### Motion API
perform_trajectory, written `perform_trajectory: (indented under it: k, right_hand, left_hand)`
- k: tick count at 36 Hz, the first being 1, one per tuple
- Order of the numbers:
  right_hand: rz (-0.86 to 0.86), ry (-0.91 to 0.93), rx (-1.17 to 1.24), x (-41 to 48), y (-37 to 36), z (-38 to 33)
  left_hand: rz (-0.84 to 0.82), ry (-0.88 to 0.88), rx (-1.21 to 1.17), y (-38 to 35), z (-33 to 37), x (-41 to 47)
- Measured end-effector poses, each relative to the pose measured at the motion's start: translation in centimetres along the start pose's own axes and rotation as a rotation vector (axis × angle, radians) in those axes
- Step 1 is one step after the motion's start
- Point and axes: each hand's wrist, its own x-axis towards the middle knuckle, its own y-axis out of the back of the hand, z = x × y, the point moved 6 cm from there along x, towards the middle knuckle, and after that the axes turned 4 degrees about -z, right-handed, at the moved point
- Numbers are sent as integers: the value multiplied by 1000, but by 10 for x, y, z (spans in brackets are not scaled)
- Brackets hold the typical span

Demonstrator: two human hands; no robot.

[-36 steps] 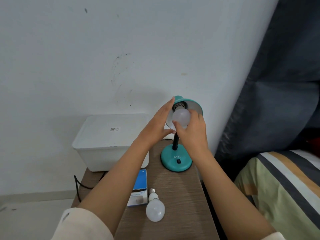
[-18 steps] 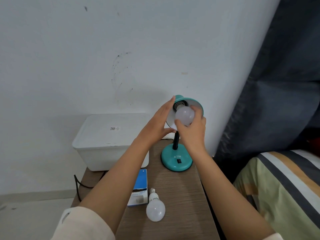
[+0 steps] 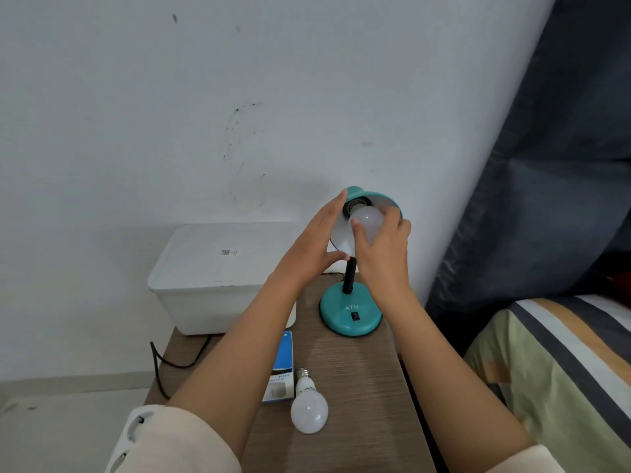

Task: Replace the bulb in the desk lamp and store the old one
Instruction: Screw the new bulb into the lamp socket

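Observation:
A teal desk lamp (image 3: 351,314) stands at the back of the wooden bedside table (image 3: 362,387). Its shade (image 3: 382,198) is tipped toward me. A white bulb (image 3: 368,218) sits at the socket inside the shade. My right hand (image 3: 384,254) grips that bulb with thumb and fingers. My left hand (image 3: 316,247) cups the shade's left rim, fingers extended along it. A second white bulb (image 3: 309,406) lies loose on the table near me, beside a blue and white bulb box (image 3: 281,368).
A white lidded plastic bin (image 3: 218,281) sits at the table's back left against the wall. A black cord (image 3: 160,367) hangs off the left edge. A striped bed (image 3: 560,363) and a dark curtain (image 3: 553,165) are on the right.
My right hand has shifted around the bulb in the shade, thumb now on its left side. The left hand stays on the shade. The loose bulb and box have not moved.

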Motion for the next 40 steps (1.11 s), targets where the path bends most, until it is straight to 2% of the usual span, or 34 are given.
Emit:
perform_trajectory:
  k: [6,10,13,18,22,27,32,37,40]
  right_hand:
    - [-52,26,-92,-5,-8,1]
    - [-18,-45,35,-5,-2,4]
    - [-15,-7,67,-5,0,1]
    - [-21,54,-37,-2,0,0]
    - [-8,-12,33,2,4,7]
    - [-77,45,-65,-2,-2,-1]
    - [-77,-111,45,1,-1,9]
    - [-76,26,61,-5,-2,-3]
    - [-69,38,19,-4,-1,-4]
  left_hand:
    - [4,3,-24,1,1,-1]
    - [11,4,-5,2,0,-3]
    - [5,3,3,2,0,-2]
    - [-3,8,8,2,-1,-2]
    - [1,12,9,2,0,-2]
    - [-6,3,4,1,0,-1]
    - [-2,-9,18,2,0,-1]
    - [-1,-8,0,1,-1,-1]
    - [6,-1,-13,3,-1,-1]
